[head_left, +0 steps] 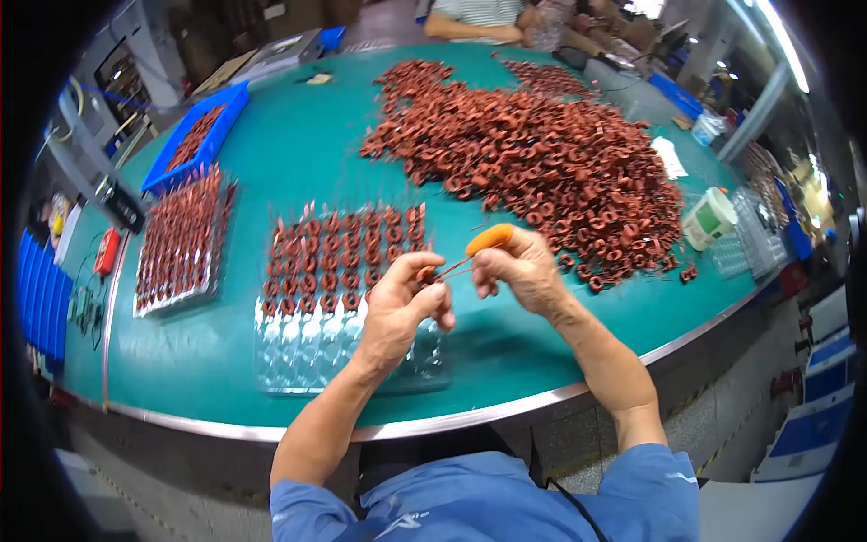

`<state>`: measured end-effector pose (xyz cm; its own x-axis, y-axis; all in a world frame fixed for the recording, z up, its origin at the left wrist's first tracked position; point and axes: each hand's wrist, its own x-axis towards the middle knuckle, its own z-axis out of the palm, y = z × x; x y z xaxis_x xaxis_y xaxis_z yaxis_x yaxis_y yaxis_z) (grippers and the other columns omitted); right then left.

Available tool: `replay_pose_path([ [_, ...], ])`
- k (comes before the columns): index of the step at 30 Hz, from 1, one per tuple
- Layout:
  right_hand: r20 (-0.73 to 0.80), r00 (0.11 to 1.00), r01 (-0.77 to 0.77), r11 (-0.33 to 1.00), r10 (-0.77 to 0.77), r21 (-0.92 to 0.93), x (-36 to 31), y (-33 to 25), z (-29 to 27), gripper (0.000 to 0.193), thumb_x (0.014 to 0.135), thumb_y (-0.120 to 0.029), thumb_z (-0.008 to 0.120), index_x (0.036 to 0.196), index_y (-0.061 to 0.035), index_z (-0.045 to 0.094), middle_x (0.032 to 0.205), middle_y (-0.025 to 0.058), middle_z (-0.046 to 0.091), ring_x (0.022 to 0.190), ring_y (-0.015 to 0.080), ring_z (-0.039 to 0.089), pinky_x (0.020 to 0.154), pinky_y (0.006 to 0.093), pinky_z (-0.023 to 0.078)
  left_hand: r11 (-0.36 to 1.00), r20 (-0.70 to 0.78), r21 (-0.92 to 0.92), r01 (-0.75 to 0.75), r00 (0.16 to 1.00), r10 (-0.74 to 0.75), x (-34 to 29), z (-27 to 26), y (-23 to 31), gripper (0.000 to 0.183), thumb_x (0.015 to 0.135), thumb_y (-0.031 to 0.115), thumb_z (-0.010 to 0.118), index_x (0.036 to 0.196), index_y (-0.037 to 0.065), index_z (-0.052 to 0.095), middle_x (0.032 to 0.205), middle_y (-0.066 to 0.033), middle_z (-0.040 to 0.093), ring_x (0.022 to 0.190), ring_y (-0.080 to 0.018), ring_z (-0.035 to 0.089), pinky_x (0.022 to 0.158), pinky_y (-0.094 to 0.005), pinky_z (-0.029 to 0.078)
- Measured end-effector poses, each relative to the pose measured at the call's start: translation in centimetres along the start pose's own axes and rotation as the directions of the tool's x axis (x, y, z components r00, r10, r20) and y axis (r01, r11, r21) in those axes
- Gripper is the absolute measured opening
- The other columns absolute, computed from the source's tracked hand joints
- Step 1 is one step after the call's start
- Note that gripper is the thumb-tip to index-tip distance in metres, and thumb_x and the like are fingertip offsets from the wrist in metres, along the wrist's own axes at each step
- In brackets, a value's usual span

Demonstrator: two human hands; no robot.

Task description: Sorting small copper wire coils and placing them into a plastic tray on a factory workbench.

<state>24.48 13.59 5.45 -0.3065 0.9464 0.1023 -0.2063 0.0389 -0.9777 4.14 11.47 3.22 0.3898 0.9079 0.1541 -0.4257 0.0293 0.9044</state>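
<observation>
Between thumb and fingers, my left hand (402, 303) pinches a small reddish-brown wire-wound ring coil (426, 274), mostly covered by the fingers. Thin copper-coloured wire leads (459, 264) stretch from it to my right hand (522, 269), whose closed fingertips grip them. An orange finger cot (489, 238) covers one finger of that hand. Below and left of my hands lies a clear plastic tray (302, 361) with round cups. Several rows of coils (330, 262) stand in its far part, leads pointing up; the cups nearest me hold none.
A big heap of coils (542, 163) covers the table's right half. At left are a full coil tray (176, 248), a blue bin (224, 113) and a red device (107, 252). A white tub (711, 219) lies tilted at right. Another person (479, 20) sits across.
</observation>
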Motion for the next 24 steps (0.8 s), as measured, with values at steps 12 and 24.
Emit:
replay_pose_path([
  [12, 0.092, 0.994, -0.071, 0.984, 0.057, 0.166, 0.4, 0.9, -1.0, 0.025, 0.094, -0.026, 0.057, 0.098, -0.0019, 0.063, 0.077, 0.0055, 0.064, 0.062, 0.0110, 0.061, 0.054, 0.0218, 0.046, 0.989, -0.006, 0.134, -0.060, 0.998, 0.061, -0.2, 0.7, -0.2, 0.033, 0.091, 0.014, 0.060, 0.118, 0.002, 0.046, 0.079, -0.0079, 0.057, 0.065, -0.0162, 0.059, 0.058, -0.0282, 0.051],
  [24, 0.053, 0.998, -0.011, 0.986, 0.020, -0.164, 0.5, 0.0, -0.8, 0.046, 0.085, -0.021, 0.069, 0.123, -0.0025, 0.049, 0.085, 0.0046, 0.061, 0.067, 0.0104, 0.059, 0.056, 0.0211, 0.044, 0.999, -0.018, -0.029, 0.032, 0.999, -0.033, 0.1, -0.4, -0.1, 0.031, 0.095, 0.023, 0.054, 0.115, 0.001, 0.048, 0.075, -0.0097, 0.059, 0.060, -0.0180, 0.061, 0.052, -0.0279, 0.052],
])
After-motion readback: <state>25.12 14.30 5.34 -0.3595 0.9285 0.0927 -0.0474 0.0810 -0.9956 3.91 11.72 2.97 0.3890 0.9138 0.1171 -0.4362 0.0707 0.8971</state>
